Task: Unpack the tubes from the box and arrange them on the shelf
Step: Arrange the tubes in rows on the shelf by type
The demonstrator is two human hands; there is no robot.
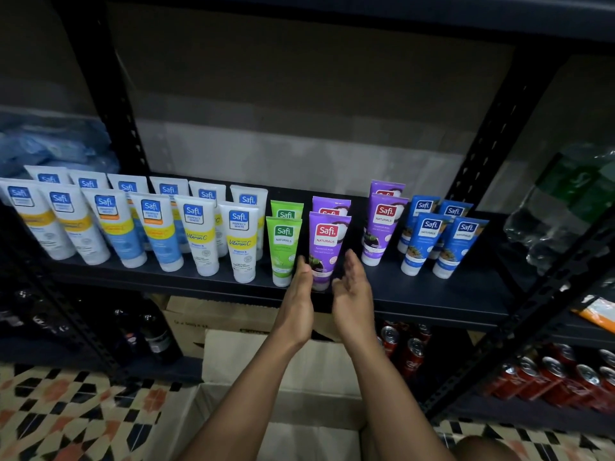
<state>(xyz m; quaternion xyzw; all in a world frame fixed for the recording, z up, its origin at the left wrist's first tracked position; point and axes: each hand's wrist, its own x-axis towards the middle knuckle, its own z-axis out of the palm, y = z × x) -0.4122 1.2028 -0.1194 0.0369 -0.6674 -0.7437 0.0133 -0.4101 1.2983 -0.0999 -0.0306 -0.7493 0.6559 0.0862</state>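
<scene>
Between your left hand [297, 296] and right hand [353, 291], both flat-fingered and gripping nothing, the purple plastic tube with a red label [326, 242] stands cap-down at the front of the dark metal shelf [432, 294]. Expect it to be light, soft-walled, slick and easy to tip, so hold it low on its flanks near the stiff cap. Your hands cover much of that cap, contact is unclear, and your arms hide the inside of the open cardboard box [213, 420] below.
</scene>
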